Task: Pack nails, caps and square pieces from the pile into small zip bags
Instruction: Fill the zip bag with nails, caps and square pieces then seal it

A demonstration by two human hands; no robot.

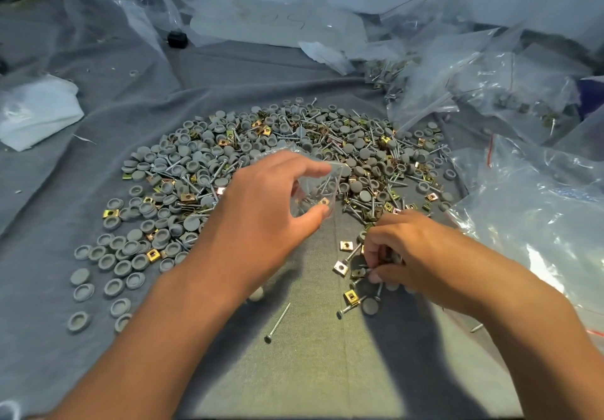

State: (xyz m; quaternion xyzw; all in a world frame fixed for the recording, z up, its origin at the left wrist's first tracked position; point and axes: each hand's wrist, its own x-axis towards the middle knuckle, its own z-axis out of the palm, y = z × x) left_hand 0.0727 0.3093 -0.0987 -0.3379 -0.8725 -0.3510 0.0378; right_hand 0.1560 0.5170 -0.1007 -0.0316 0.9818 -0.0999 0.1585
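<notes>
A wide pile of grey round caps, silver nails and brass square pieces lies on a grey cloth. My left hand holds a small clear zip bag between thumb and fingers just above the pile's near edge; a few nails and a square piece show inside it. My right hand is curled, fingertips down, on a small cluster of nails, caps and square pieces at the pile's near right. What lies between its fingers is partly hidden. A lone nail lies below the bag.
Heaps of clear plastic bags crowd the right side, some filled with parts at the back right. A white crumpled bag lies at the left, a small black object at the back. Loose caps spread at the near left.
</notes>
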